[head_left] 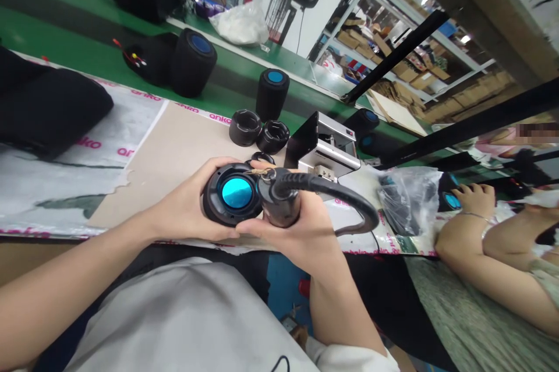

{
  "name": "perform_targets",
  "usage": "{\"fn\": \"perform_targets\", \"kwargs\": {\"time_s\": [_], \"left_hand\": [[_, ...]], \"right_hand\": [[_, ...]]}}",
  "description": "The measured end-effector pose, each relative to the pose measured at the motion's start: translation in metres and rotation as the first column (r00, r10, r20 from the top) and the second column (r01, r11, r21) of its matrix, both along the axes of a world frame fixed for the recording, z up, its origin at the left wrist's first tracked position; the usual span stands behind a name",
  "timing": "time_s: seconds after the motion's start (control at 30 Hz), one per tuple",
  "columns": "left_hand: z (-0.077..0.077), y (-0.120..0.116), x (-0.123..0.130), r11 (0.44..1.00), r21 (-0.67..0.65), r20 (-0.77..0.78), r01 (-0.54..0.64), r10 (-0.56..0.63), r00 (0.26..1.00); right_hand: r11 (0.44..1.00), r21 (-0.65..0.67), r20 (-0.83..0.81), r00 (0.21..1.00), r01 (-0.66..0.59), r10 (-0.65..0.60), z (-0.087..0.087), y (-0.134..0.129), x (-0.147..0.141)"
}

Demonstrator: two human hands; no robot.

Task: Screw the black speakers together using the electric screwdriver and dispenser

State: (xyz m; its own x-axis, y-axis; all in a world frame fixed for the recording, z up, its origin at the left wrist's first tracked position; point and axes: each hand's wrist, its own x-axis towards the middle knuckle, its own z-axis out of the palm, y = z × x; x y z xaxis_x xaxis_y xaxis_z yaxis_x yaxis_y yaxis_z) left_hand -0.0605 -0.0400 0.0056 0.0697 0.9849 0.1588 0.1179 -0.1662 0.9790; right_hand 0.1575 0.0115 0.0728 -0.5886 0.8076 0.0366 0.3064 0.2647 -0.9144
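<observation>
My left hand [186,200] is wrapped around a round black speaker [211,197] with a shiny blue disc in its end, held over the near edge of the workbench. In my right hand [305,232] is a corded electric screwdriver [279,209], its cable end turned towards me and its tip hidden. The right thumb and the tool's body are close against the speaker's right side. Just beyond my hands, two black plastic rings [245,127] stand on a beige cardboard sheet [174,145]. An upright black speaker [273,94] is behind them.
A silver and black metal device [327,148] stands right of the rings. Another speaker [194,63] is at the back left, with black fabric [52,104] nearer. To the right, a co-worker's hand [477,200] rests by a clear plastic bag [410,197]. A dark bar [402,52] crosses the upper right.
</observation>
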Motion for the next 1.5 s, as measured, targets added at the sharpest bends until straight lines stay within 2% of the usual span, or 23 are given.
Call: {"fn": "perform_targets", "kwargs": {"time_s": [0.23,0.43,0.67,0.8,0.97,1.13,1.3,1.5], "left_hand": [[-0.006,-0.001,0.0,0.999,0.04,-0.017,-0.012,0.013,1.0],[-0.007,-0.001,0.002,0.996,0.086,-0.015,0.02,-0.019,1.0],[-0.013,-0.001,0.005,0.993,0.119,0.049,0.016,-0.022,0.999],[-0.014,0.0,0.004,0.991,0.128,0.048,0.038,-0.044,0.998],[-0.013,0.0,0.005,0.989,0.145,0.063,0.023,-0.032,0.998],[-0.009,-0.002,0.004,0.993,0.114,0.054,0.033,-0.04,0.998],[-0.009,-0.002,0.003,0.991,0.134,0.02,0.009,-0.012,1.0],[-0.009,0.0,0.003,0.988,0.155,0.004,0.004,-0.005,1.0]], "right_hand": [[0.997,0.059,0.008,0.999,-0.04,0.04,0.0,0.001,0.002],[0.981,0.185,-0.011,0.998,-0.055,0.058,-0.002,0.001,0.006],[0.971,0.239,-0.011,1.0,0.013,-0.01,-0.003,-0.003,0.007],[0.976,0.218,0.025,1.0,-0.013,0.008,-0.001,-0.007,0.003],[0.996,0.08,0.067,0.997,0.035,-0.04,0.006,-0.01,-0.002],[0.995,0.047,0.095,0.992,-0.094,0.089,0.011,-0.003,0.002],[0.999,-0.011,0.141,0.99,-0.032,0.033,0.011,0.003,0.002],[0.994,0.106,0.153,0.988,0.0,-0.017,0.01,-0.009,-0.002]]}}
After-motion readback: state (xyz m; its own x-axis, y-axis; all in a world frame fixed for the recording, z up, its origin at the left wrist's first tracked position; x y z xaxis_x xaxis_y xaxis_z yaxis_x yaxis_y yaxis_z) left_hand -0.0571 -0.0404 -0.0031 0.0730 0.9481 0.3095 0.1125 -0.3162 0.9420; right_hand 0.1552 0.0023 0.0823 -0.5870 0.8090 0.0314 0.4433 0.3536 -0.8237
